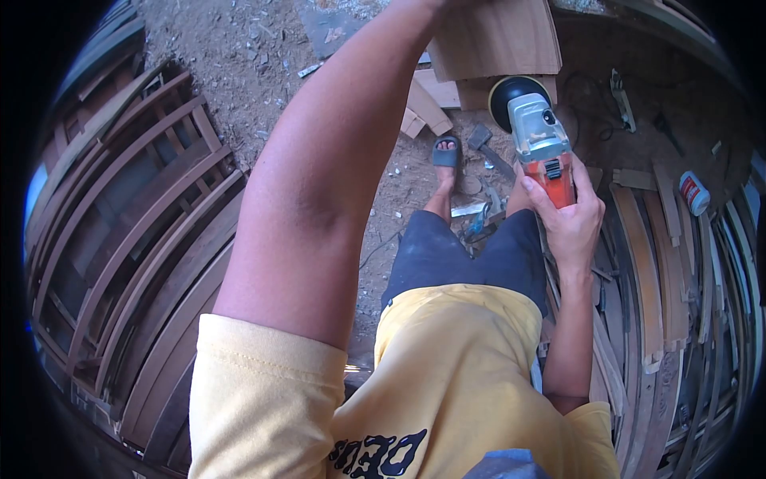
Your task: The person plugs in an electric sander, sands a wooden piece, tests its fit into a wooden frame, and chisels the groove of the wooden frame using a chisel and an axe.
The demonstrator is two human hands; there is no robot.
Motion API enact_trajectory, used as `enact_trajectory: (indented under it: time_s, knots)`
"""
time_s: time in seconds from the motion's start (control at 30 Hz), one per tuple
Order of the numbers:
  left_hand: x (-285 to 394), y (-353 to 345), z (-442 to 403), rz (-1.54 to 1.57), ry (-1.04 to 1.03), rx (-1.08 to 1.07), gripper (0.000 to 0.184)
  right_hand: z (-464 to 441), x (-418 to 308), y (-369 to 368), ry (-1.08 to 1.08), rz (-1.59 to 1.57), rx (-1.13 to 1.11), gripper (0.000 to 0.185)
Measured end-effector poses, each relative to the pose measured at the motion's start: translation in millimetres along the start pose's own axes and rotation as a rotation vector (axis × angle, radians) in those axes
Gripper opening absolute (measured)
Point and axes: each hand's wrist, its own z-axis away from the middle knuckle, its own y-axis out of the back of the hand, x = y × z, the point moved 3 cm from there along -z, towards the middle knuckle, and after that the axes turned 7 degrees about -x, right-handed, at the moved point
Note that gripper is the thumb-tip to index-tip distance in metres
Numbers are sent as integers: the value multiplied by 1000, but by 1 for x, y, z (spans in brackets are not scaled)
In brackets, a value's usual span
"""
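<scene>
My right hand [570, 219] is closed round the orange rear body of an angle grinder [542, 132] with a silver-grey head. A round black backing pad [515, 100] sits at the tool's far end, close to the lower edge of a brown wooden panel [499, 40]. Whether the pad touches the wood I cannot tell. My left arm [311, 176] stretches up past the top edge of the view, over the panel's left side. The left hand itself lies beyond the frame, so its fingers are hidden.
Curved wooden frames [152, 239] are stacked at left. Wooden strips [638, 263] lie at right beside a white bottle [694, 193] with a red and blue label. A hammer [491, 149] lies near my sandalled foot [446, 152]. Wood scraps [427, 108] and debris litter the dirt floor.
</scene>
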Motion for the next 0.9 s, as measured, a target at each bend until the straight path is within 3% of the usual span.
enact_trajectory:
  time_s: [0.53,0.63,0.7,0.77,0.83,0.9]
  knots:
    - [1,-2,1,-1,18,6,92,-2,25,27,-8,-36,117,59]
    - [9,6,3,-5,45,-32,88,12,50,47,-102,-99,137,56]
    - [10,9,1,-48,50,-84,89,25,82,61,-148,-603,216,55]
    - [28,22,3,-119,75,-120,83,41,103,81,-153,-617,237,54]
    - [10,-6,-5,-285,-90,-54,89,53,122,98,-295,-945,210,56]
    - [-1,-12,-3,-215,-72,-41,84,62,145,114,-333,-1111,204,53]
